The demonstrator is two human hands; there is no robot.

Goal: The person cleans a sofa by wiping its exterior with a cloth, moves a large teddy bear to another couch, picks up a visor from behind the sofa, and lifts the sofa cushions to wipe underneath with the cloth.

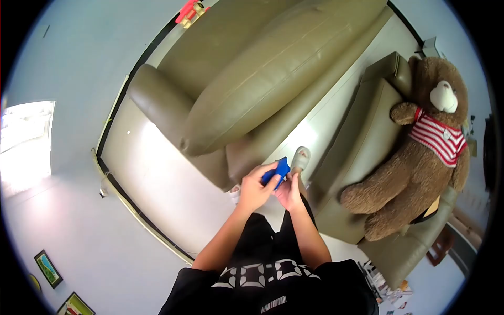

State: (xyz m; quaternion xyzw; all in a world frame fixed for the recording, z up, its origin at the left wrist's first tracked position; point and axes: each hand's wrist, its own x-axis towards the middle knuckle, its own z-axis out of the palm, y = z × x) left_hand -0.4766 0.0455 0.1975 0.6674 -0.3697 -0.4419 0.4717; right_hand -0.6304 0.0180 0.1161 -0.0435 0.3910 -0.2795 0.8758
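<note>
A small blue object with angular edges (pixel 277 172) is in front of my body, its exact kind unclear. My left hand (pixel 255 188) is closed around its near side, thumb and fingers pressed on it. Close by on the right, my right hand (pixel 289 193) is held palm up with the thumb stretched out. Its other fingers are partly hidden behind the blue object, and I cannot tell whether they touch it.
An olive leather sofa (pixel 273 79) stands ahead. To the right, a large brown teddy bear (pixel 404 181) in a striped shirt lies on another leather seat (pixel 362 142). Pale floor (pixel 157 178) runs between them and along the left wall. My sandalled foot (pixel 301 157) is just beyond my hands.
</note>
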